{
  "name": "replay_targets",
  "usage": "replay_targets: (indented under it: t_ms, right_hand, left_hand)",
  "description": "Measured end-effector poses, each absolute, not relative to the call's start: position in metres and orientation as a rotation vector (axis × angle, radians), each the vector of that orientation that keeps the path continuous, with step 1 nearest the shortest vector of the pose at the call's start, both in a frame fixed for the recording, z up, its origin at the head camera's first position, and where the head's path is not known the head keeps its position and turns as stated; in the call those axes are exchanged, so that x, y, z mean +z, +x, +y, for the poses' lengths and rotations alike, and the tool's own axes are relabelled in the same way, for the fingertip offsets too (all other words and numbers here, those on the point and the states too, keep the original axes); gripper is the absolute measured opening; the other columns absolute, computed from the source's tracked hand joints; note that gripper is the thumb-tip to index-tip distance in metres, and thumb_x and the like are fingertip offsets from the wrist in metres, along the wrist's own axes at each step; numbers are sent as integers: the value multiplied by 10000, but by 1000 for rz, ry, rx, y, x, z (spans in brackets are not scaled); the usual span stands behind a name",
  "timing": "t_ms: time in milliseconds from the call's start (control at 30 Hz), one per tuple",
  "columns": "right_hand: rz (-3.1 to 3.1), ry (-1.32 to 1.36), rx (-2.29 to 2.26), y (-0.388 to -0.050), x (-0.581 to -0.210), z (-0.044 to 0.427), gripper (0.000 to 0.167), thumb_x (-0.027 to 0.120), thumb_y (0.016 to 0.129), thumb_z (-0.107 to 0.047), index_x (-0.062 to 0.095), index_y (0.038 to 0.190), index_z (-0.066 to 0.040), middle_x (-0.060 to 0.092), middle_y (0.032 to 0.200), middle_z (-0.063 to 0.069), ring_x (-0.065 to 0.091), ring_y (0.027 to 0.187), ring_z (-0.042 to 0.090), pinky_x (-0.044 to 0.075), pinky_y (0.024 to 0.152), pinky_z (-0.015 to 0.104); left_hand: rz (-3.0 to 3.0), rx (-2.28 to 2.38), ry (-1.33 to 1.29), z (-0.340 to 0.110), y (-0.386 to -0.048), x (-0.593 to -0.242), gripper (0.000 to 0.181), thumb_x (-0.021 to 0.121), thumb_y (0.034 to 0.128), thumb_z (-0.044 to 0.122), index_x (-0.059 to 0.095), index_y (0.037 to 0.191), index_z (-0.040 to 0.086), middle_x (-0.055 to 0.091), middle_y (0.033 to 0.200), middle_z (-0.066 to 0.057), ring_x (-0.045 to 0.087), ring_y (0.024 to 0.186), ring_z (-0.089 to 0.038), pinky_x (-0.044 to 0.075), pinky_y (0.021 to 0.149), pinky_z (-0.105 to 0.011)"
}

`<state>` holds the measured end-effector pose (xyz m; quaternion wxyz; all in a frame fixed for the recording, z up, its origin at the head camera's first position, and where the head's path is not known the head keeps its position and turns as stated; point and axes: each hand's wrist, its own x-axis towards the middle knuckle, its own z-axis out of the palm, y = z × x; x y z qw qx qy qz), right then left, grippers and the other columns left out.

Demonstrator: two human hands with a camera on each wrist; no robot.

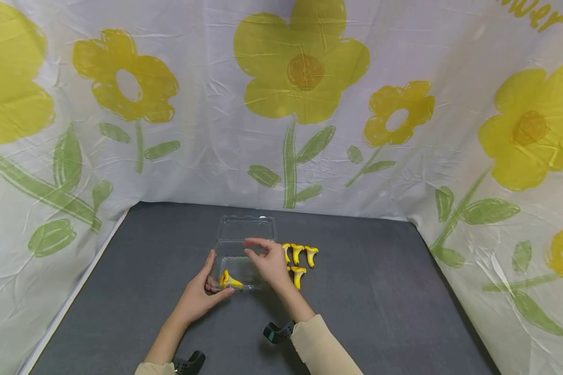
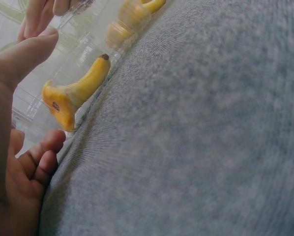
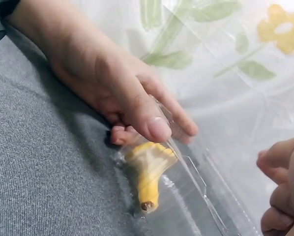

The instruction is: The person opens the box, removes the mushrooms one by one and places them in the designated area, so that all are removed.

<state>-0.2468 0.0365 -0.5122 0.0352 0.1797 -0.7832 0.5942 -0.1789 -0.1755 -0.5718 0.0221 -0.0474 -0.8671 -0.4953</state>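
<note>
A clear plastic clamshell box (image 1: 251, 271) lies on the table with its lid (image 1: 247, 228) folded back. My left hand (image 1: 199, 294) grips the box's near left corner, thumb at the front rim and fingers along the left side. One yellow chanterelle mushroom (image 1: 230, 280) lies inside near that hand; it also shows in the left wrist view (image 2: 80, 91) and in the right wrist view (image 3: 151, 177). Over the right part of the box hovers my right hand (image 1: 272, 263), thumb and forefinger apart, holding nothing visible. Several more chanterelles (image 1: 311, 256) lie right of the box, some partly hidden by that hand.
The dark grey tabletop (image 1: 380, 291) runs back to a white curtain (image 1: 206, 156) printed with yellow flowers. That curtain also stands along the left and right sides.
</note>
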Motion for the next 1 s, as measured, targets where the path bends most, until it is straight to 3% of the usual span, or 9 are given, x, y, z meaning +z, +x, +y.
replay_targets:
  t_ms: [100,267,300,467,533,667,867,933,1000]
  right_hand:
    - [-2496,617,1800,-249,-514,33,236,769,970,-72,808,1203,-70,791,1178,71,398,438,-19,379,472,194]
    - [-2642,747,1722,-251,-517,30,235,770,975,-101,817,1205,-112,792,1189,23,684,825,23,505,655,198]
    - [-2666,776,1715,-251,-517,29,238,765,982,-102,814,1214,-115,790,1195,16,710,952,46,524,714,199]
    - [-2779,941,1788,-252,-515,26,274,731,1008,-91,787,1276,-106,770,1255,29,692,1226,212,554,911,248]
    - [-2822,1003,1831,-254,-516,24,288,723,1015,-92,776,1298,-108,760,1282,29,676,1255,201,546,947,253]
    - [-2886,1104,1883,-256,-517,23,307,705,1024,-80,763,1324,-112,749,1309,35,661,1269,152,529,870,221]
    - [-2925,1169,1849,-257,-517,23,301,699,1012,-40,782,1291,-116,766,1270,26,657,1267,121,517,862,211]
    - [-2936,1164,1821,-258,-517,23,302,698,1007,-29,784,1286,-108,769,1263,29,669,1221,94,519,829,208]
    - [-2949,1158,1773,-258,-517,24,305,690,1008,-23,784,1287,-102,772,1255,32,695,1062,87,499,745,217]
  left_hand:
    - [-2683,-1552,-150,-176,-179,-572,1188,899,869,396,120,1719,108,513,832,-4,466,735,-102,428,734,-271]
    - [-2678,-1572,-164,-176,-179,-572,1192,904,867,371,110,1721,121,519,831,2,473,727,-104,434,732,-270]
    - [-2680,-1568,-169,-176,-179,-572,1192,902,870,372,107,1721,118,518,831,5,472,727,-103,433,730,-271]
    - [-2692,-1546,-163,-177,-179,-572,1194,902,866,380,111,1722,121,500,832,8,462,733,-101,422,727,-268]
    - [-2694,-1546,-163,-177,-179,-571,1193,901,867,382,111,1722,124,501,837,6,465,739,-101,424,734,-268]
    - [-2697,-1558,-164,-177,-178,-570,1192,898,872,385,102,1723,134,504,843,0,468,748,-107,424,749,-275]
    - [-2689,-1571,-150,-177,-178,-570,1188,902,868,393,115,1724,147,501,840,-6,467,754,-110,418,755,-276]
    - [-2691,-1565,-146,-177,-178,-570,1190,901,867,397,115,1724,145,502,842,-3,467,757,-107,420,755,-273]
    - [-2696,-1554,-146,-177,-178,-571,1193,900,867,403,113,1723,139,505,843,0,472,758,-105,427,752,-270]
